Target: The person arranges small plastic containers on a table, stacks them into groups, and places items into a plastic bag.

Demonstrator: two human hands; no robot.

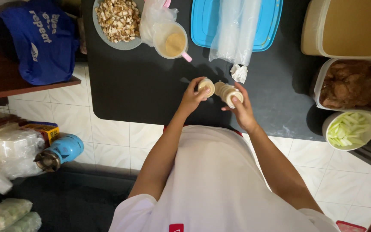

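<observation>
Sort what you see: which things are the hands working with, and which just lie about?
In hand:
left hand holding a small cream cup
right hand holding a stack of cups

Lying about:
blue tray
plate of chopped pieces
bowl of green strips

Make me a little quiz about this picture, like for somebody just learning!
1. True or false: the left hand holds a small round lid apart from the jar.
2. Which hand holds the jar? A) the right hand B) the left hand C) neither
3. Fill the gap: the white bowl at the right edge of the black table holds pale green ____ sticks.

Key:
1. True. The lid is off and sits in the left fingers.
2. A. The right hand grips the jar on its side.
3. Vegetable; I cannot tell which kind.
</observation>
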